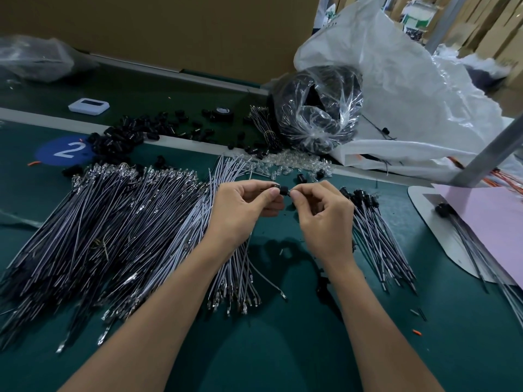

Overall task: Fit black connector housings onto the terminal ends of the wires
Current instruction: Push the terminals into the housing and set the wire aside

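Head camera: a person's left hand (243, 210) and right hand (322, 219) meet above a green workbench (283, 349). A single black connector housing (281, 190) sits between their fingertips. The left thumb and forefinger pinch its left side, and the right thumb and forefinger close on its right end. The remaining fingers of both hands are curled toward the palms. Whether a terminal is seated inside the housing cannot be told.

A broad fan of loose wires (113, 222) lies under and to the left of the left wrist. A smaller bundle of wires capped in black (376, 230) lies just right of the right hand. Loose black housings (121, 137) are heaped farther back.

The only legible writing is a white "2" on a blue circle (68, 149) at the bench's left. Green print on a white sack (410, 94) behind is unreadable.
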Demonstrator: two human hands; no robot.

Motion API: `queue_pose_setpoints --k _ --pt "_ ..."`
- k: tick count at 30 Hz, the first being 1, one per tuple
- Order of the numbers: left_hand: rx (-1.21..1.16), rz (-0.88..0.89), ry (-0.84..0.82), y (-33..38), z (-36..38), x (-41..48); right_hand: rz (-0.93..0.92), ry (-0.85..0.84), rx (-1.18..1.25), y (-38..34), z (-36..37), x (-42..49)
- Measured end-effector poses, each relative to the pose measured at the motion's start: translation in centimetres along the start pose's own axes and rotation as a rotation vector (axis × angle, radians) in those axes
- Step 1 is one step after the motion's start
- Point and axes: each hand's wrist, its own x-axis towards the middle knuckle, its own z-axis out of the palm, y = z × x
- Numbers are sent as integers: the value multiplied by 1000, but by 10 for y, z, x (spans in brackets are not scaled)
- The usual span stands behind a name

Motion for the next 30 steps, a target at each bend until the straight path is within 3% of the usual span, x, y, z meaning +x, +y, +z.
queue_pose_setpoints --k 9,20,30 --pt "-105 -4 36 3 0 -1 -12 -19 34 -5 7 -3" --pt "-325 -79 9 5 5 -2 160 77 254 -13 7 -2" --pt "-322 -35 5 6 6 -4 159 70 238 -10 5 -2"
